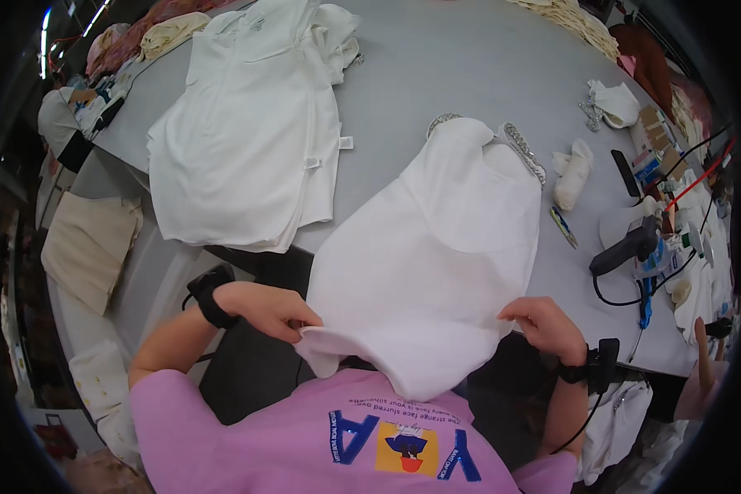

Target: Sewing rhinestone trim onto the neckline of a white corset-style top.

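A white garment (420, 247) with silver beaded edging (525, 152) at its far end lies over the table's front edge, its near end hanging toward my body. My left hand (276, 309) is closed on the garment's lower left edge, where the cloth folds up. My right hand (543, 325) pinches the garment's lower right edge. A stack of white garments (239, 156) with small tags lies at the back left.
Right of the garment are a rolled white cloth (572, 177), snips (563, 226), a dark handheld tool with cables (626, 251) and a box (649, 132). Folded cream cloth (90, 247) lies left. Other people (58, 119) stand at both sides (692, 387).
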The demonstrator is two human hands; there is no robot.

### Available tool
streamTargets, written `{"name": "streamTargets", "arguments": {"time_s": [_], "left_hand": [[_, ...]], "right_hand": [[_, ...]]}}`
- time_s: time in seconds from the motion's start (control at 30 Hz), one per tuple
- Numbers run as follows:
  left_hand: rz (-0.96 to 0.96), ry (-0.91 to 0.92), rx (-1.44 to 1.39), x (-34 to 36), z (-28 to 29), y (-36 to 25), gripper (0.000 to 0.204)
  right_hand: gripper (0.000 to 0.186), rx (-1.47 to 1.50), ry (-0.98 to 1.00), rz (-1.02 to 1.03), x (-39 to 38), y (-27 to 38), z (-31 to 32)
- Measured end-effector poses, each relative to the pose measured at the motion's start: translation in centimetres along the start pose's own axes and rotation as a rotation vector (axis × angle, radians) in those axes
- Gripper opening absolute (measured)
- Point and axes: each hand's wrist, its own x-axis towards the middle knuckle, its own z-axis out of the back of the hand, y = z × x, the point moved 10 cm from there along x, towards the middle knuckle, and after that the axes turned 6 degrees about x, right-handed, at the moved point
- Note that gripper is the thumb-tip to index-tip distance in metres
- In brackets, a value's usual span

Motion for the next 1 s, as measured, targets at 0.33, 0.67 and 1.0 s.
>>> {"name": "streamTargets", "arguments": {"time_s": [0.33,0.67,1.0], "left_hand": [[-0.049,-1.143,0.197,3.6,13.5,1.0,0.035],[0.003,-1.119,0.146,7.8,13.3,4.1,0.065],[-0.038,-0.748,-0.271,5.7,11.5,4.7,0.058]], "right_hand": [[0.029,-0.021,-0.624,-0.42,0.4,-14.2,5.9],[0.042,0.954,-0.615,-0.298,3.8,-10.4,1.7],[0.028,0.811,-0.616,-0.36,3.5,-11.8,8.1]]}}
